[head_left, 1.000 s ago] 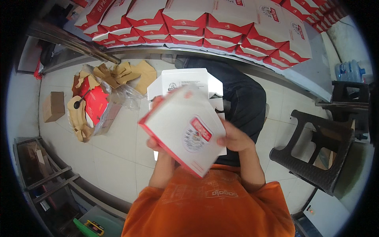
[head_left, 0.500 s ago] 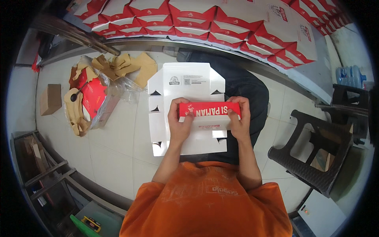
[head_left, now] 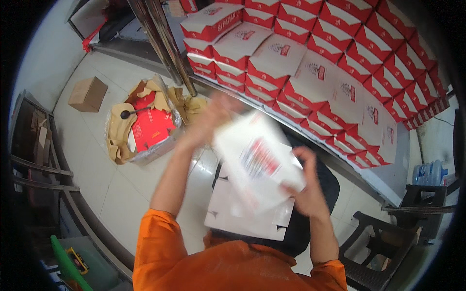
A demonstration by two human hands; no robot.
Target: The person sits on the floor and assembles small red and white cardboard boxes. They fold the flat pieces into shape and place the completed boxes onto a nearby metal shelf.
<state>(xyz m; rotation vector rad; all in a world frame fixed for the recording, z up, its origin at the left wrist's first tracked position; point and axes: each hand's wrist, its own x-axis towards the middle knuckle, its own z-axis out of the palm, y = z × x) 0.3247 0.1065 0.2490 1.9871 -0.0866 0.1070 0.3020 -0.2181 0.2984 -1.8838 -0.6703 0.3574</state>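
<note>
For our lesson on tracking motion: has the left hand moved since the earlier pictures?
Yes: the left hand has moved forward, closer to the near edge of the fixed table stacked with boxes.

Kinda cramped room tbh. Pale tiled floor (head_left: 94, 160) with thin joint lines, plain whitish wall (head_left: 46, 68) over on the left. The table (head_left: 400, 182) has a metallic front edge, and a couple of metal posts (head_left: 162, 43) stand by its left end. One dark stool (head_left: 400, 264) sits off its near right corner, plus there's a dark open-framed shelf unit (head_left: 48, 169) way left. Light's whitish.
</note>
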